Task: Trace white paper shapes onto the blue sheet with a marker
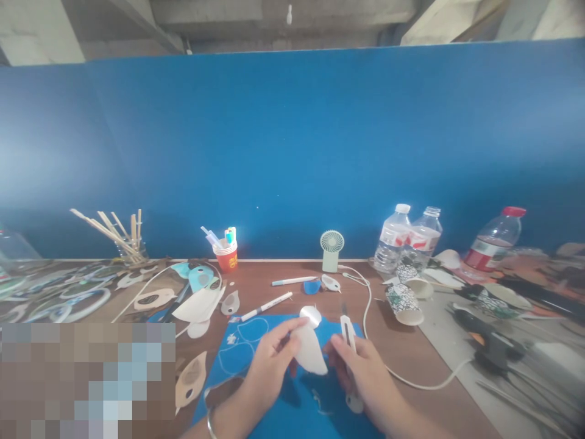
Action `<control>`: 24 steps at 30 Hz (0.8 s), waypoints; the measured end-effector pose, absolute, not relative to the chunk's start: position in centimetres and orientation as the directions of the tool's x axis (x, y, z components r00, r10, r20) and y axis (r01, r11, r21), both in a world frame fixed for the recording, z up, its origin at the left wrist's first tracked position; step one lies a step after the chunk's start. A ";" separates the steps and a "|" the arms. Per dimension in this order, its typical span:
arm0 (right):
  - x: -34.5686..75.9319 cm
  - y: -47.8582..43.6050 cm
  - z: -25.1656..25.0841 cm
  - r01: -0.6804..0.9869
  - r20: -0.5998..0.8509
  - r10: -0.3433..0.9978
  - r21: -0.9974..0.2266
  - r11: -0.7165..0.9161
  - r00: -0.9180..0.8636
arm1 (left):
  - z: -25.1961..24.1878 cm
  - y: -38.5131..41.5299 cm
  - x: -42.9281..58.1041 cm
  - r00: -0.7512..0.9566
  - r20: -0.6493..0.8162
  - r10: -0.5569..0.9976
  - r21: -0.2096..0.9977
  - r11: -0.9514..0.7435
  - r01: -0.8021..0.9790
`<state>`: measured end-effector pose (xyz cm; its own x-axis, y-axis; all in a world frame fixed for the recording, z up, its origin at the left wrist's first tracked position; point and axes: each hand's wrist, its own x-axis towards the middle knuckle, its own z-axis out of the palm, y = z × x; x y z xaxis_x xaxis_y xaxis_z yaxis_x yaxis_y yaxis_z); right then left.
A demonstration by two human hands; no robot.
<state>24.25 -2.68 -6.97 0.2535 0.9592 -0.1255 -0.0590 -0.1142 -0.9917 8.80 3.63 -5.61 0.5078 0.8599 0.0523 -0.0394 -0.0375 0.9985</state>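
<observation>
Probably light: white cutout (311, 352) above blue mat (297, 422), edge pinched in my left hand (271, 358). Card-like, though blurred; may crease, hold by rim. My right hand (364, 369) curled round cutter (347, 332).

The left hand (274, 350) covers one edge of the white paper piece (309, 352); the right hand (359, 360) hides part of the cutter (348, 331). Pixelated squares (86, 381) mask the lower-left corner. The bottom edge crops the blue mat (274, 422). The red cup's (228, 260) print is illegible.
</observation>
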 end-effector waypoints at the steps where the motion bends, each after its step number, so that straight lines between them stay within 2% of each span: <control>1: 24.3 -2.9 -6.7 0.003 -0.070 0.965 -0.997 -0.073 0.252 | -5.6 3.6 8.9 0.489 0.021 0.872 0.994 0.036 -0.108; 3: 24.6 -3.3 -6.2 0.252 0.126 0.970 -0.965 0.071 0.209 | -5.5 3.5 8.9 0.469 -0.051 0.882 0.954 0.182 -0.238; 4: 24.6 -3.4 -6.0 0.412 0.238 0.959 -0.898 0.157 0.152 | -5.5 3.5 9.0 0.468 -0.081 0.880 0.930 0.236 -0.283; 6: 24.6 -3.7 -6.2 0.680 0.418 0.908 -0.666 0.305 0.002 | -5.6 3.5 9.0 0.485 -0.112 0.867 0.891 0.304 -0.337; 9: 24.4 -3.7 -7.2 0.853 0.546 0.815 -0.316 0.415 -0.194 | -5.7 3.3 8.9 0.506 -0.126 0.853 0.842 0.362 -0.400; 11: 24.2 -3.5 -7.9 0.885 0.559 0.784 -0.175 0.431 -0.271 | -5.7 3.1 8.9 0.509 -0.131 0.851 0.822 0.380 -0.424; 14: 24.2 -3.4 -8.3 0.906 0.527 0.800 -0.120 0.405 -0.288 | -5.5 2.7 8.9 0.512 -0.104 0.853 0.833 0.356 -0.423; 19: 24.5 -3.9 -7.8 0.896 0.513 0.808 -0.152 0.418 -0.290 | -5.2 2.5 8.9 0.496 -0.046 0.867 0.890 0.261 -0.373; 24: 24.5 -4.0 -7.6 0.913 0.515 0.807 -0.107 0.395 -0.289 | -5.5 2.4 8.8 0.526 -0.015 0.850 0.909 0.231 -0.347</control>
